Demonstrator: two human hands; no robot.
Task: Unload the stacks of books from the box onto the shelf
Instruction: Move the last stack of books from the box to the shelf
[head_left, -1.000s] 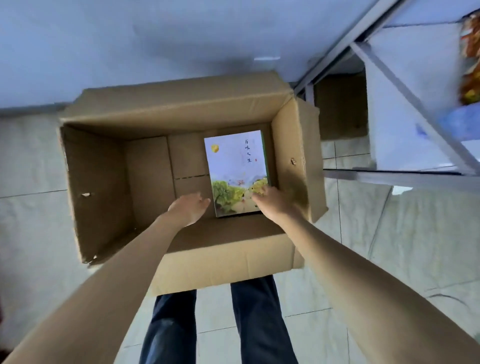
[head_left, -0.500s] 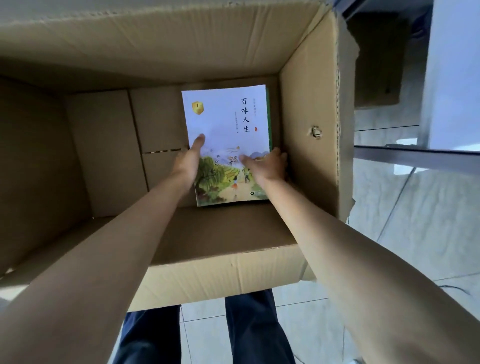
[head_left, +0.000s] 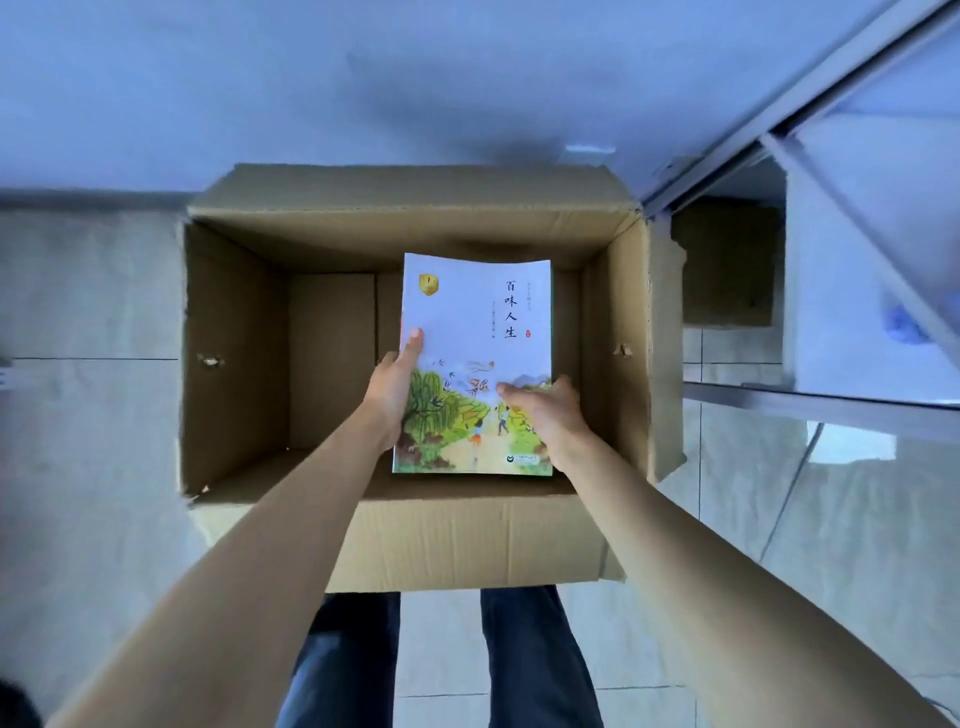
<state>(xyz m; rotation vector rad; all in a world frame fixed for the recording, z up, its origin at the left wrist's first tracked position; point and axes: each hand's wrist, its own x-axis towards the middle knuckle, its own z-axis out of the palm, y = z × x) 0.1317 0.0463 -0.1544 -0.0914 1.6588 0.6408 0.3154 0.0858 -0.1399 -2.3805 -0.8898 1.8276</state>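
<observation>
Underfoot, the tiled floor (head_left: 93, 467) fills most of the head view, pale grey with thin dark joints, and it meets a blue-tinted wall (head_left: 363, 78) along the top. On the right stands the shelf (head_left: 831, 405), a pale metal frame with a slanted brace and a flat lower board; what sits on its upper right part is too blurred to tell.

Next in size is the cardboard box (head_left: 441, 540), open at the top, resting on the floor just beside the shelf. Its flaps are folded out, and a small torn hole shows in each side wall. The bare cardboard bottom shows on the left half of the inside; the right half is hidden behind the book.

Two bare forearms reach in from the lower corners, over a pair of dark blue trouser legs (head_left: 353, 660) below the box.

The book (head_left: 483, 322) is held flat-on to the camera over the right half of the box opening, its near edge at the front wall of the box. Its cover is pale with Chinese lettering, a gold badge at the upper left and a painted green landscape below. Whether more books lie under it cannot be told.

The left hand (head_left: 397, 384) is closed on the book's left edge, thumb lying up the cover. The right hand (head_left: 545, 410) is closed on the lower right corner, thumb across the picture.
</observation>
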